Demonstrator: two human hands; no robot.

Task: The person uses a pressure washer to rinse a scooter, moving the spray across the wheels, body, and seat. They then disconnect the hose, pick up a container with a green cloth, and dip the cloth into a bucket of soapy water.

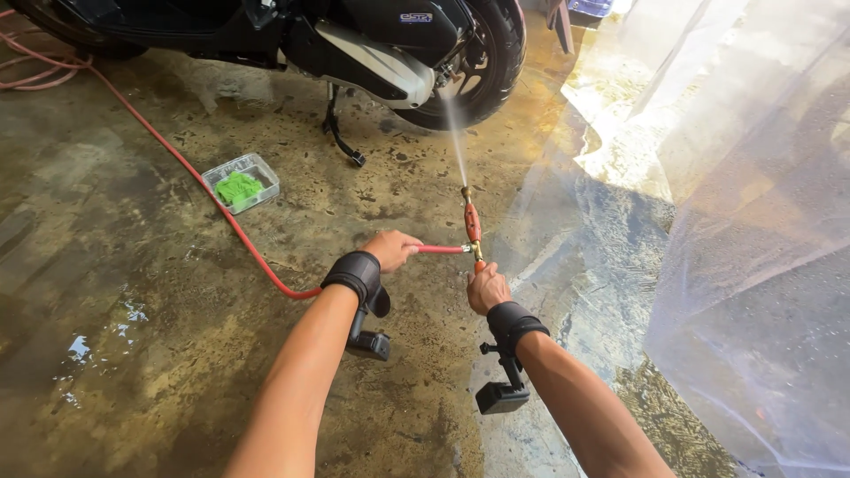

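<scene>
At the centre of the wet concrete floor (pixel 133 372) we found both hands closed on spraying gear. Our right hand (pixel 487 288) was clenched around the base of the spray gun (pixel 472 223), a short brass-and-red nozzle that rose from the fist toward twelve o'clock, tilted slightly left. Our left hand (pixel 392 250) lay at about nine o'clock from the gun, near the right hand but not touching it, and was closed around the red hose (pixel 248 243) just short of the point where it joined the gun. From that grip the hose ran behind the left wrist, then away toward ten o'clock across the floor to a loose coil at the upper left edge.

A thin water jet (pixel 456 137) left the gun tip and climbed toward twelve o'clock, reaching the rear wheel (pixel 496 62) of a parked black scooter (pixel 372 44), which stood well apart from the hands. Each wrist carried a black strap with a small black device hanging below it.

At ten o'clock from the left hand, just beside the hose, sat a clear plastic box (pixel 241 182) holding something green. At three o'clock from the right hand hung a clear plastic sheet (pixel 753 230). Puddles marked the floor at lower left.
</scene>
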